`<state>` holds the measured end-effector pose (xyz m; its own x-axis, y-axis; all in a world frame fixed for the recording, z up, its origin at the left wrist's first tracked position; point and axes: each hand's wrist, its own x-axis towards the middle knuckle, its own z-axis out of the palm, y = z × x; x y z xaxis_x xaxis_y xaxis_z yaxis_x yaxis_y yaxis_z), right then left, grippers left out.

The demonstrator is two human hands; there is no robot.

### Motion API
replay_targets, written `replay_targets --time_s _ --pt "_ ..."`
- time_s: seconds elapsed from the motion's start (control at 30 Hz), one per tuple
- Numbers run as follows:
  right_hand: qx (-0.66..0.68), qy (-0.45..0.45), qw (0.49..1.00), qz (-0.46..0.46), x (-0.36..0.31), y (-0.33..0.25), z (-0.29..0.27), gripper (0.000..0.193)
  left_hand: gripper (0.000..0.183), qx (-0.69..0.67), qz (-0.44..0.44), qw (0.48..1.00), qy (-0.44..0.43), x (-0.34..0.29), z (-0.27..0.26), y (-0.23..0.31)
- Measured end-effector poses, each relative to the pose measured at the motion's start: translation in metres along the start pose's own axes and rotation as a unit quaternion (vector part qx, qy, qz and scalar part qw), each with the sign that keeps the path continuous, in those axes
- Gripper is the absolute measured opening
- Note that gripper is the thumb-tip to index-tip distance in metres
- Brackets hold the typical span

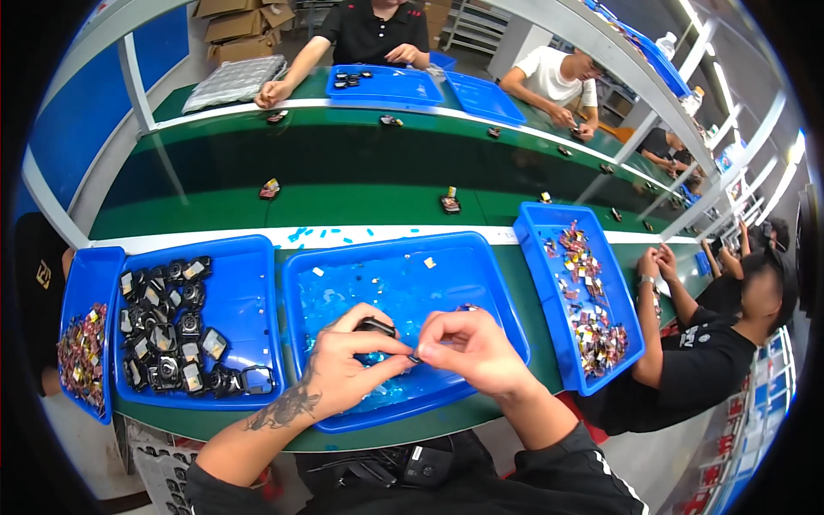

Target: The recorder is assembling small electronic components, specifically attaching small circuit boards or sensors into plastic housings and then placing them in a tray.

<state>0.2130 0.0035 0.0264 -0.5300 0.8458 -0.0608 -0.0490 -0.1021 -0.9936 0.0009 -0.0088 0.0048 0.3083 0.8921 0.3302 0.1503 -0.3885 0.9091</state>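
My left hand, with a tattooed wrist, is closed around a small black device, mostly hidden by the fingers. Thumb and forefinger of my right hand pinch at a tiny dark piece where both hands' fingertips meet; its kind cannot be made out. Both hands are over a blue tray whose bottom is strewn with bits of blue film and a few small pale pieces. Left of it, another blue tray holds many square black devices, heaped toward its left side.
Small wired parts fill a narrow blue tray at far left and a blue tray at right. Beyond, a green conveyor belt carries spaced-out small parts. Co-workers sit opposite and at right. Metal frame bars cross overhead.
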Motion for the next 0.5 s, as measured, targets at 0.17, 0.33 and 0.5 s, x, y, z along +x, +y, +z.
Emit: replay_targets --time_s 0.17,0.33,0.5 --pt "-0.018 0.099 0.995 0.004 0.024 0.013 -0.005 0.013 0.014 0.028 0.042 0.999 0.004 0.009 0.001 -0.003" --pt "-0.437 0.175 0.871 -0.138 0.02 0.01 -0.003 0.034 0.016 -0.042 -0.086 0.995 0.019 0.012 0.013 -0.006" --pt "-0.19 0.155 0.965 -0.094 0.009 0.014 0.003 0.027 0.013 -0.095 -0.092 0.989 0.063 0.01 0.02 -0.016"
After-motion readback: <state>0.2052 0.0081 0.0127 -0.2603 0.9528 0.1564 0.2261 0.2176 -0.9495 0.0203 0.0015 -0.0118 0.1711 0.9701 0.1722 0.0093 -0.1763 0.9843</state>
